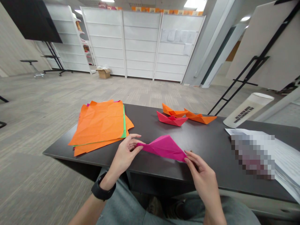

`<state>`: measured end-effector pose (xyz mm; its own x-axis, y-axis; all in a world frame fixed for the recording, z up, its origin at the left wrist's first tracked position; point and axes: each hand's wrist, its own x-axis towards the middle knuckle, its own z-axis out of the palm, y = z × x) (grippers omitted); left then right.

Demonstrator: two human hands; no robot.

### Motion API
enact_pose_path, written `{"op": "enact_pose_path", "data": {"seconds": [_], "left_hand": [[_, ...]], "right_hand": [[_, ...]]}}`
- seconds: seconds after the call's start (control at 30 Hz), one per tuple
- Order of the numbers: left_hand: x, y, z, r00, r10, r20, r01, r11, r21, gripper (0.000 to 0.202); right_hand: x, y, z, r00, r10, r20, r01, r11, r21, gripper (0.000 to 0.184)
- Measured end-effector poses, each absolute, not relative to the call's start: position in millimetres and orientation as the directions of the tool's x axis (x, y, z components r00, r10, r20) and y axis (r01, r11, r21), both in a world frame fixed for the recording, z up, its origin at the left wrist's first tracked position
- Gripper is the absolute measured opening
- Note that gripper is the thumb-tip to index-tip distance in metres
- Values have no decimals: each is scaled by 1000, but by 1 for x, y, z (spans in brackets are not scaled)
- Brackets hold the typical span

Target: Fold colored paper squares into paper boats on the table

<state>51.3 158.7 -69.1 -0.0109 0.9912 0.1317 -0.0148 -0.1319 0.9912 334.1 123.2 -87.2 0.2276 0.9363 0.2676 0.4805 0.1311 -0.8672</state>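
Note:
A magenta folded paper boat [164, 147] is stretched between my two hands, above the near part of the dark table. My left hand [126, 153] pinches its left tip between thumb and fingers. At the opposite tip, my right hand [201, 173] grips the paper the same way. The middle of the paper rises to a blunt peak. Beyond it on the table stand a red paper boat [172, 119] and two orange ones, an orange paper boat [172, 111] behind the red and another orange boat [201, 117] to the right.
A stack of orange and green paper sheets [98, 122] lies on the table's [142, 120] left end. At the right are a white cylinder [248, 109] with black print, white papers [286, 156] and a blurred-out object [254, 157]. White shelving [142, 43] stands across the floor.

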Motion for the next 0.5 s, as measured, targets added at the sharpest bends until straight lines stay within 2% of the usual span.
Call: {"op": "enact_pose_path", "data": {"seconds": [0.1,0.2,0.33,0.4,0.5], "left_hand": [[49,155,-70,-42,983,181,36,-180,983,27],[46,151,-66,-37,958,285,235,-269,934,20],[39,149,-58,241,880,409,463,-474,749,28],[36,151,-56,398,822,407,492,-566,662,31],[32,153,-56,532,746,400,513,-660,549,36]], "right_hand": [[333,122,-84,154,923,354,578,206,-790,26],[334,124,-84,65,889,454,681,293,-672,24],[338,129,-89,-44,855,517,738,376,-560,21],[339,130,-89,-104,842,529,744,419,-520,21],[337,129,-87,-151,816,558,761,456,-461,25]]}}
